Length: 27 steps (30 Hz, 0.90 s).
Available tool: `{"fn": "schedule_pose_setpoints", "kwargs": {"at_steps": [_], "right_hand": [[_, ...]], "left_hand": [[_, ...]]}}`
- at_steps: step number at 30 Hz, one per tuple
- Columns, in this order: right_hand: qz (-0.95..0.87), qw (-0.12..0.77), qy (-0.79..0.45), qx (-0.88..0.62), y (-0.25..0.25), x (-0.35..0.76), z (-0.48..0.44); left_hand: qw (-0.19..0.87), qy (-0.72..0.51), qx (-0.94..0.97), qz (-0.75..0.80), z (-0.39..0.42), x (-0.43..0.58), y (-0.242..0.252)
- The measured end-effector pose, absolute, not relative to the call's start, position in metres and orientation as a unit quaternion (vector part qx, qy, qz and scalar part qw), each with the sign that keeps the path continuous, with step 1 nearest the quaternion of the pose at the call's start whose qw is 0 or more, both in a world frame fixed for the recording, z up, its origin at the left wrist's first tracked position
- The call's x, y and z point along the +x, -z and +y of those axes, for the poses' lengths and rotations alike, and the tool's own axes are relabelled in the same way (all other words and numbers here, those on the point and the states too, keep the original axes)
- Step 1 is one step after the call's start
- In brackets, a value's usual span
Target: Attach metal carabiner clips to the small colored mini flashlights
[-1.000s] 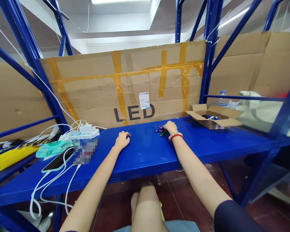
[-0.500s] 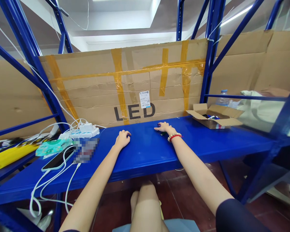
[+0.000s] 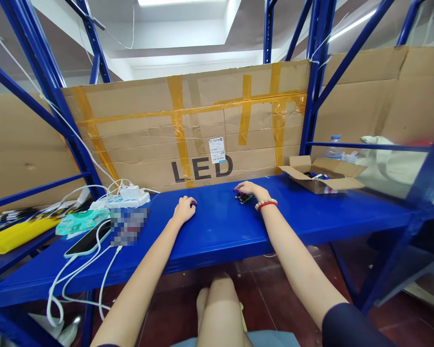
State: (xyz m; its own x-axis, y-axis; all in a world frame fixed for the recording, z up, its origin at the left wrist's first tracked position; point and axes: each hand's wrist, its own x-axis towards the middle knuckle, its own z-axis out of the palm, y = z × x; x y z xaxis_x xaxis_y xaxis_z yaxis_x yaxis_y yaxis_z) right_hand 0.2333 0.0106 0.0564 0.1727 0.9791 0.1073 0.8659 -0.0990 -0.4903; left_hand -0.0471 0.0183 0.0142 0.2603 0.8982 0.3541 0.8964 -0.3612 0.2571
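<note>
A little pile of small dark, shiny pieces (image 3: pixel 245 198) with red and green glints lies on the blue tabletop (image 3: pixel 217 224); what they are I cannot make out. Over this pile hovers my right hand (image 3: pixel 252 188), palm down, fingers loosely stretched and holding nothing I can see. A beaded bracelet and a red band circle that wrist. To the left, my left hand (image 3: pixel 184 209) rests on the tabletop with its fingers a little bent and apart, nothing in it.
An open cardboard box (image 3: pixel 321 178) with small items stands at the right. On the left are a phone (image 3: pixel 88 241), white cables, a power strip (image 3: pixel 128 197) and a teal packet (image 3: pixel 81 221). A cardboard panel (image 3: pixel 148 140) marked LED closes the back, between blue posts.
My right hand has shifted slightly right and its fingers have drawn in, so more of the small pieces shows beneath it. My left hand stays in place.
</note>
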Motion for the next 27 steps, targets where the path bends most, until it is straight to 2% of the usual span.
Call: {"fn": "schedule_pose_setpoints", "kwargs": {"at_steps": [2,5,8,10,18,27], "right_hand": [[-0.662,0.215,-0.191,-0.692,-0.061,0.235,0.009],[-0.686,0.151,-0.263,-0.661,-0.068,0.236,0.005],[-0.698,0.077,-0.25,-0.667,-0.07,0.237,0.003],[-0.695,0.062,-0.229,-0.679,-0.069,0.237,0.001],[-0.653,0.157,-0.181,-0.718,-0.051,0.238,0.005],[-0.596,0.145,-0.102,-0.783,-0.032,0.242,0.02]], "left_hand": [[0.002,-0.226,0.794,0.564,0.019,-0.047,-0.014],[0.002,-0.226,0.794,0.565,0.019,-0.047,-0.014],[0.001,-0.224,0.794,0.565,0.019,-0.046,-0.014],[0.001,-0.222,0.794,0.566,0.018,-0.046,-0.014],[-0.005,-0.216,0.797,0.565,0.017,-0.046,-0.015],[-0.005,-0.213,0.798,0.564,0.018,-0.047,-0.015]]}}
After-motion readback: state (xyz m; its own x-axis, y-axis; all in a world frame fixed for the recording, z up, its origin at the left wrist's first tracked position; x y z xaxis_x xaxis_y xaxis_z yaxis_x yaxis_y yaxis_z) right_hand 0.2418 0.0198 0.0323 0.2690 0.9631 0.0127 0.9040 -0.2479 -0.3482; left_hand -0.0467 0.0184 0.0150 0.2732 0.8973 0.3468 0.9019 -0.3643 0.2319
